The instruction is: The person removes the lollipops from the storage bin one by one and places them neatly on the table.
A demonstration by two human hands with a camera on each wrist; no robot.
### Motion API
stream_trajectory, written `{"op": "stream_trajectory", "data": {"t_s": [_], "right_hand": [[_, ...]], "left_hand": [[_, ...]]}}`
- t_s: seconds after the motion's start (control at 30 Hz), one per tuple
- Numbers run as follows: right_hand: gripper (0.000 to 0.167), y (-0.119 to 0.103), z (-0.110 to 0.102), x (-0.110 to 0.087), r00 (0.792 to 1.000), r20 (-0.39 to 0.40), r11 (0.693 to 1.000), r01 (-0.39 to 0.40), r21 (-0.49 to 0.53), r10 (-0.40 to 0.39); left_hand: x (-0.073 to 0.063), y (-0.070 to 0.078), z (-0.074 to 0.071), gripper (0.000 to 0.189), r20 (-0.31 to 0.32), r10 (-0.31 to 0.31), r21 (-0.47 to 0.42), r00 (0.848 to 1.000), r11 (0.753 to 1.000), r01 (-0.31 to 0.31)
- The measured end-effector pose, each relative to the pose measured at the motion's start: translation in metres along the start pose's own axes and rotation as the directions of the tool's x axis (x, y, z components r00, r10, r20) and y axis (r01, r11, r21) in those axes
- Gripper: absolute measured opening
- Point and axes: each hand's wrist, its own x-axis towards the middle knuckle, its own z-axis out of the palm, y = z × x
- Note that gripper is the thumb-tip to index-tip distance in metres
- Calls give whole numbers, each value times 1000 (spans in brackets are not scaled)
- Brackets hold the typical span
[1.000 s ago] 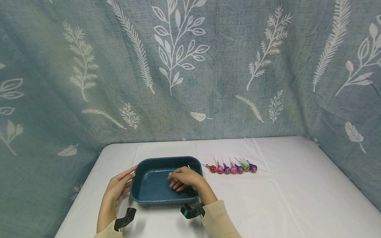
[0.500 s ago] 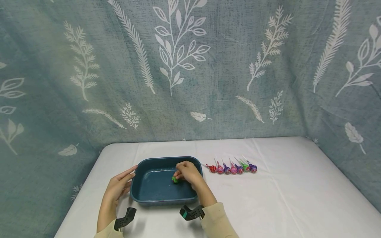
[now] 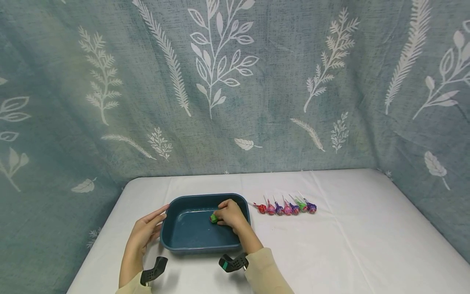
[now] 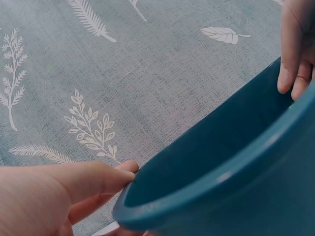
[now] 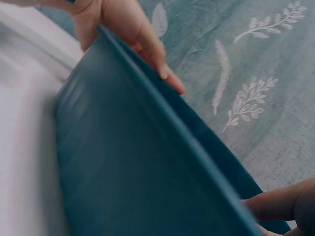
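Note:
A deep blue rectangular tray [image 3: 191,248] stands at the front middle. Against its left end lies my left hand [image 3: 143,232], thumb and straight fingers touching the rim near the corner; the left wrist view shows the thumb [image 4: 101,178] right at that rim. My right hand [image 3: 232,214] is inside the tray's right half, pinching a lollipop with a green-wrapped head [image 3: 213,219]. The fingers cover its stick. From the right wrist, the tray's wall [image 5: 118,147] hides the lollipop and part of the right hand [image 5: 280,206].
Right of the tray, several lollipops lie in a row with their sticks pointing back, from a red one [image 3: 262,208] to a purple one [image 3: 311,208]. A white cloth [image 3: 330,253] covers the table. Leaf-patterned blue-green fabric [image 3: 271,94] hangs behind and at both sides.
Within the tray, my right hand has turned, and the lollipop's green head now shows; it has shifted slightly left and back since half a second ago. My left hand has kept its place.

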Motion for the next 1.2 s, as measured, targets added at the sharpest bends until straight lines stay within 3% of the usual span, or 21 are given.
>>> {"op": "stream_trajectory", "data": {"t_s": [0.3,0.57,0.8,1.2], "right_hand": [[8,0,0,-5,1000,-27,999,-13,-35,12],[29,-1,-4,-4,998,35,997,-55,56,53],[34,-1,-6,1,989,115,991,-100,93,89],[28,1,-8,1,992,120,999,-30,43,25]], "left_hand": [[-1,-1,0,47,-4,-9,9,1000,1000,9],[-1,0,-1,47,-7,-6,3,1000,1000,6],[-1,1,-1,48,-3,-7,5,1000,1000,7],[0,0,-1,48,-10,-15,8,1000,1000,15]]}}
